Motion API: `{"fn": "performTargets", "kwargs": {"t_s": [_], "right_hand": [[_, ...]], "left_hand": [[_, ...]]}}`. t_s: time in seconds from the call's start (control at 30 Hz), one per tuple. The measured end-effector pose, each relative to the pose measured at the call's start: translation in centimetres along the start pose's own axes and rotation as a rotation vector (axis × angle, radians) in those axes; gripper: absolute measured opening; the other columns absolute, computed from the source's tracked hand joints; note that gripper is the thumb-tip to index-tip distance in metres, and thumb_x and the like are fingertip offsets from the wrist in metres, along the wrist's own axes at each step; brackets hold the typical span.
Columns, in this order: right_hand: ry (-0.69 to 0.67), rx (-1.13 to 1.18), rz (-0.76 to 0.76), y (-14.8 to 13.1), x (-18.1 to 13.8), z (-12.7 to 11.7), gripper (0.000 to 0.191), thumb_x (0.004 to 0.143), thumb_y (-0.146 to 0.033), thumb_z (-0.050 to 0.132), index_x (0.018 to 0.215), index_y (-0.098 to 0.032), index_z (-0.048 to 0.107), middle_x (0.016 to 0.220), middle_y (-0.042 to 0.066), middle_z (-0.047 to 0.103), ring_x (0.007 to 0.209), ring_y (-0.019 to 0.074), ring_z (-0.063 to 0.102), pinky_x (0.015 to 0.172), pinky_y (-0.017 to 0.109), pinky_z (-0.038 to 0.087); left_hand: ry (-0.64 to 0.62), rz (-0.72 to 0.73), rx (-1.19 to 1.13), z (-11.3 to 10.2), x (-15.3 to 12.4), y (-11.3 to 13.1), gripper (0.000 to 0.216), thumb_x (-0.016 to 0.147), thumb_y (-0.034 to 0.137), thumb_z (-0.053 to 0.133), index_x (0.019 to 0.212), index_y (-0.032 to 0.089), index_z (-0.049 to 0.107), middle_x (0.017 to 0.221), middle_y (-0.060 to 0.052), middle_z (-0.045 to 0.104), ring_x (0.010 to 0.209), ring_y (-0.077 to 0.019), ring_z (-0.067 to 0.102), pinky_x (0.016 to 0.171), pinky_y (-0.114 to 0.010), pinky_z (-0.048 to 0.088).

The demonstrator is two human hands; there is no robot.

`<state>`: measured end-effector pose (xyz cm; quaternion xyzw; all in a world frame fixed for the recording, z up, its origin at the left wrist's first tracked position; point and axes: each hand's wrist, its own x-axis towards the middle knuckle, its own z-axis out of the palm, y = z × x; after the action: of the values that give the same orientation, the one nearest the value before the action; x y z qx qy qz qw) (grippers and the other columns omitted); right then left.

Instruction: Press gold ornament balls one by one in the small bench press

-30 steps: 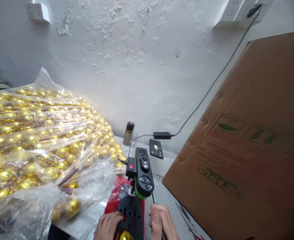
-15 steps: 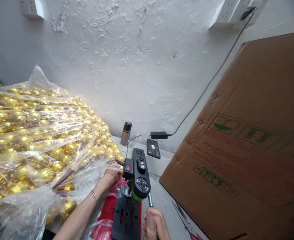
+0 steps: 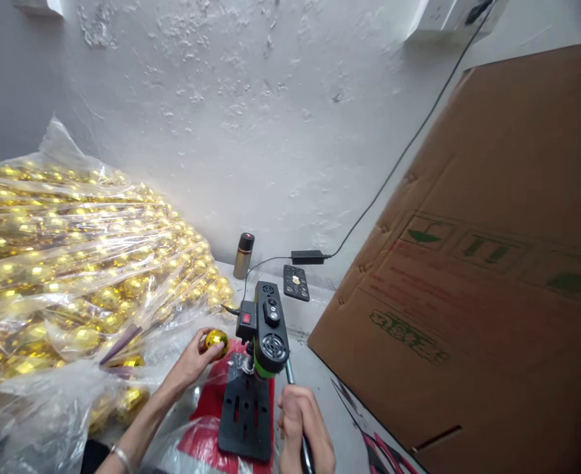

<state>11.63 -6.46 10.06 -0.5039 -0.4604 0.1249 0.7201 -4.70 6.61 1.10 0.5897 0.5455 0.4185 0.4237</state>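
The left hand point(image 3: 199, 355) holds a gold ball point(image 3: 218, 339) between thumb and fingers. The ball sits at the finger ends: the thumb lies across its lower near side, and the fingers curve around its left side. The far fingertips are hidden behind the ball, so their exact contact cannot be told. The upper right face of the ball is exposed. Ball and hand are left of the black machine point(image 3: 270, 329), near the switch box point(image 3: 246, 319) with its red rocker and above the edge of the red sheet point(image 3: 201, 431).

The right hand point(image 3: 303, 428) is closed in a fist around the lever point(image 3: 307, 454) at the right side of the machine. The fingers wrap the shaft and the thumb presses along the near side of the grip. The metal part of the lever extends upward from the fist toward the machine head.

The slotted base plate point(image 3: 245, 415) lies on the red sheet, in front of the machine head and between the two hands. A clear plastic bag point(image 3: 56, 138) filled with gold balls stands to the left. A brown carton point(image 3: 468, 263) stands to the right.
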Motion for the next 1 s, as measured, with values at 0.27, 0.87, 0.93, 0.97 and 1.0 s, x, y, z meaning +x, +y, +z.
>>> {"fn": "performTargets", "kwargs": {"t_s": [0.27,0.87,0.93,0.97,1.0], "right_hand": [[-0.180,-0.071,-0.206,0.5,2.1,-1.7,0.031,0.110,-0.024,0.047,0.079,-0.023,0.055,0.071,-0.004,0.050,0.056,0.0101,0.045,0.054,0.023,0.037],[-0.287,-0.104,-0.389,0.5,2.9,-2.5,0.025,0.105,-0.009,0.044,0.090,-0.025,0.056,0.076,-0.004,0.054,0.065,0.0085,0.057,0.063,0.014,0.049],[-0.296,-0.105,-0.376,0.8,2.9,-2.7,0.025,0.106,-0.009,0.044,0.091,-0.025,0.056,0.077,-0.004,0.053,0.066,0.0088,0.056,0.063,0.014,0.049],[-0.296,-0.103,-0.372,0.9,2.9,-2.7,0.025,0.106,-0.009,0.044,0.091,-0.025,0.055,0.077,-0.004,0.053,0.066,0.0088,0.056,0.063,0.015,0.048],[-0.298,-0.100,-0.373,1.0,2.9,-2.7,0.025,0.106,-0.009,0.044,0.091,-0.025,0.055,0.077,-0.004,0.053,0.066,0.0089,0.056,0.063,0.015,0.048]], "left_hand": [[-0.012,-0.350,-0.864,3.7,-7.7,-1.0,0.083,0.061,0.060,0.097,0.130,0.024,0.066,0.120,-0.010,0.079,0.101,-0.0284,0.078,0.083,-0.035,0.062],[0.050,0.132,0.075,7.1,-8.0,-3.3,0.058,0.079,0.043,0.078,0.132,0.021,0.067,0.130,-0.017,0.077,0.122,-0.0392,0.072,0.108,-0.058,0.057],[0.022,0.177,0.108,6.9,-8.0,-3.1,0.056,0.078,0.038,0.078,0.130,0.021,0.069,0.128,-0.017,0.078,0.119,-0.0390,0.073,0.105,-0.057,0.058],[0.004,0.194,0.125,6.8,-8.1,-2.9,0.056,0.077,0.036,0.079,0.130,0.021,0.069,0.127,-0.016,0.078,0.118,-0.0391,0.073,0.104,-0.056,0.059],[-0.014,0.203,0.144,6.7,-8.1,-2.6,0.056,0.077,0.035,0.079,0.130,0.021,0.070,0.128,-0.017,0.078,0.118,-0.0392,0.073,0.104,-0.056,0.059]]}}
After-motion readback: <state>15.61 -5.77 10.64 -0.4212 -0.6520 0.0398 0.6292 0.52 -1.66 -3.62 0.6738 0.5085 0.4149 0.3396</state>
